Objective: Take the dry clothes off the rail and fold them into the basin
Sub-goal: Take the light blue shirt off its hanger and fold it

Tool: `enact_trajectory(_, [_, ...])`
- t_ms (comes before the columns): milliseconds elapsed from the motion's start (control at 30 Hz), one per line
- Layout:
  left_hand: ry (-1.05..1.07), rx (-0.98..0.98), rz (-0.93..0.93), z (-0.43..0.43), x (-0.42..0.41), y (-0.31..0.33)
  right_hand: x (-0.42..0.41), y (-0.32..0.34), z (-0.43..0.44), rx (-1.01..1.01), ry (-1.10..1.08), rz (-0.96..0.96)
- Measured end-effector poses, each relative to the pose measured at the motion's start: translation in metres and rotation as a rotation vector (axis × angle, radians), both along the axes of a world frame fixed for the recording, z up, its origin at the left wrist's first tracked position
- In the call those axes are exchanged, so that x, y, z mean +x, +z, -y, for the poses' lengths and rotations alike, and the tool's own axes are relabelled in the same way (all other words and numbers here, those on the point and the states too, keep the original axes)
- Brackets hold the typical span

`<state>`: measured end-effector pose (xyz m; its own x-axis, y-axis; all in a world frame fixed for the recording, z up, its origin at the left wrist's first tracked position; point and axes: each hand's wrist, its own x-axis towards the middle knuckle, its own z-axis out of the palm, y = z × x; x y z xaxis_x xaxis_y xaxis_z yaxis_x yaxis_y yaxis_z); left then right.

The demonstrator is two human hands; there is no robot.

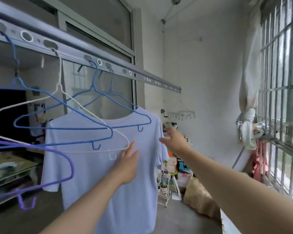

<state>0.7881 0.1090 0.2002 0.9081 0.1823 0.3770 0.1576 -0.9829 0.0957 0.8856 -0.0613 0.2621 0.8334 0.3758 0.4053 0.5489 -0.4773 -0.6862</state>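
Two bare forearms rise from 6 and 4 o'clock of the view. The left hand (128, 164), just below centre, has its fingers straight and close together, pointing toward 12 o'clock. It lies flat in front of the chest of a pale blue T-shirt (108, 191); whether the palm presses the cloth cannot be told. The right hand (175, 141), at 2 o'clock from the left one, is spread wide, thumb apart from the fingers, and holds nothing. It sits at the edge of the T-shirt's shoulder and sleeve, and contact there cannot be told.

At 9 o'clock, close to the camera, hangs an empty purple hanger (71, 166). Beyond it an empty white hanger (59, 73) and two empty blue hangers (93, 81) cross one another in front of the T-shirt. The white one's lower corner is just beside the left fingertips.

The T-shirt hangs full length on a farther blue wire hanger (112, 85), whose hook sits in the grey rail (139, 76). The rail slants from 10 o'clock down toward the centre right. Behind it, at 11 o'clock, stands a glass sliding door (98, 22).

On the floor at 4 o'clock lie a brown sack (198, 200) and a white plant stand (164, 195) with small pots. At 2 o'clock a metal clip rack (181, 114) hangs against the far wall. At 3 o'clock is a barred window (281, 81) with a knotted curtain (247, 119) beside it.
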Motion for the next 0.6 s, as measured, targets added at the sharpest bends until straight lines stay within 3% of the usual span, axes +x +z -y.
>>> enact_trajectory(133, [-0.011,0.121,0.054,-0.006,0.029,-0.005,0.033,0.018,-0.031,0.072,-0.052,0.052])
enact_trajectory(367, [0.064,0.091,0.207,-0.006,0.046,0.021,0.056,0.033,-0.058,0.126,0.059,0.098])
enact_trajectory(600, [0.016,-0.159,0.263,0.007,0.045,0.025,0.044,0.016,-0.03,0.022,0.107,0.188])
